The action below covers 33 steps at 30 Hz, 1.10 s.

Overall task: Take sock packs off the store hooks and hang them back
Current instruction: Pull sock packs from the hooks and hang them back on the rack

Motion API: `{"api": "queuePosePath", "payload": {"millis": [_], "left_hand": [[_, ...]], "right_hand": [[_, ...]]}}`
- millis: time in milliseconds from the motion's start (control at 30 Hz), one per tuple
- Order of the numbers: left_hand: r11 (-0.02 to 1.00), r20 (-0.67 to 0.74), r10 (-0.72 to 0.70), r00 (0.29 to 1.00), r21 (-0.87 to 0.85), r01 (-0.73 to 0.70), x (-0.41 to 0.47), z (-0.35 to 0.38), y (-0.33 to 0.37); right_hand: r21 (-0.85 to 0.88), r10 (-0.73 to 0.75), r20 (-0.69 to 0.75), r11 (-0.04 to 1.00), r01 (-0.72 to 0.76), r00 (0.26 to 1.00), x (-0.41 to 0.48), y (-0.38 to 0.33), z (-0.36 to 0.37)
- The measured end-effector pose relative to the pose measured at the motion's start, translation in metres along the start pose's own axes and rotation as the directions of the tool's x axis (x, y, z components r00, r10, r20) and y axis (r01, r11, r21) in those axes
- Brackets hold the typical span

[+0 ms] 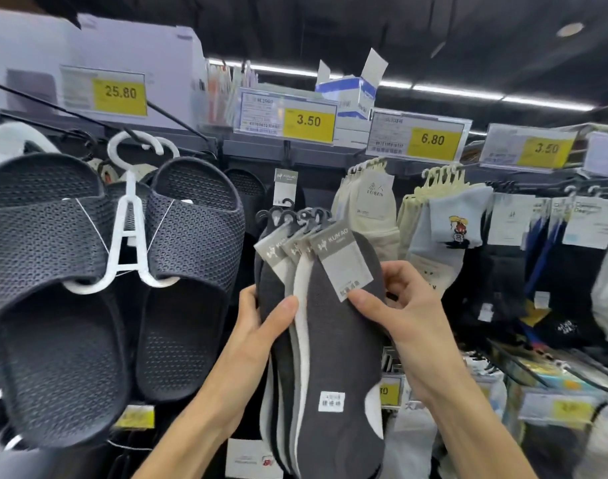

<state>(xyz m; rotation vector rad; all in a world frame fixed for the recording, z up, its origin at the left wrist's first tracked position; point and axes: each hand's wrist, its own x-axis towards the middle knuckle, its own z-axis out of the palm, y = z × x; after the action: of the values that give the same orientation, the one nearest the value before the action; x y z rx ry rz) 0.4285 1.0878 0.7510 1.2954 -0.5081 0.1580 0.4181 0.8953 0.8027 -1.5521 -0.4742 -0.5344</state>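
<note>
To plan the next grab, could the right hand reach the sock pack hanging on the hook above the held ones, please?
Probably, once freed: the right hand pinches the held sock packs, which the left hand also grips, and nothing blocks the hanging pack.

We are seeing strip lights glowing along the dark ceiling and a round lamp shining at top right, lighting everything below evenly from above. The bottom corners are sinking into shadow. The edges are bending and smearing, and the price tags are looking soft.
</note>
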Motion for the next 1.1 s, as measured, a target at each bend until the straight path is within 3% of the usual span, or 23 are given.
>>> {"api": "queuePosePath", "payload": {"millis": [200,467,633,767,933,1100], "left_hand": [[0.997,-0.117,0.036,0.993,-0.066,-0.044,0.006,0.008,0.002],[0.993,-0.21,0.073,0.975,-0.073,-0.09,0.01,0.004,0.004],[0.978,-0.316,0.205,0.926,0.032,-0.206,0.006,-0.011,0.006],[0.956,-0.369,0.292,0.882,0.147,-0.255,0.001,-0.026,0.012],[0.939,-0.331,0.318,0.888,0.238,-0.248,-0.008,-0.036,0.019],[0.957,-0.207,0.276,0.939,0.153,-0.248,-0.007,-0.037,0.021]], "right_hand": [[0.01,-0.057,0.002,0.998,0.057,0.998,-0.001,0.0,0.0],[-0.058,-0.054,0.171,0.996,0.065,0.984,0.004,-0.005,0.002],[0.16,0.011,0.195,0.986,-0.043,0.981,0.022,-0.006,0.006],[0.205,0.024,0.103,0.978,-0.044,0.994,0.05,-0.013,0.01],[0.038,-0.079,-0.117,0.996,0.084,0.99,0.092,-0.032,0.007],[-0.151,-0.189,-0.088,0.973,0.174,0.978,0.117,-0.023,0.026]]}}
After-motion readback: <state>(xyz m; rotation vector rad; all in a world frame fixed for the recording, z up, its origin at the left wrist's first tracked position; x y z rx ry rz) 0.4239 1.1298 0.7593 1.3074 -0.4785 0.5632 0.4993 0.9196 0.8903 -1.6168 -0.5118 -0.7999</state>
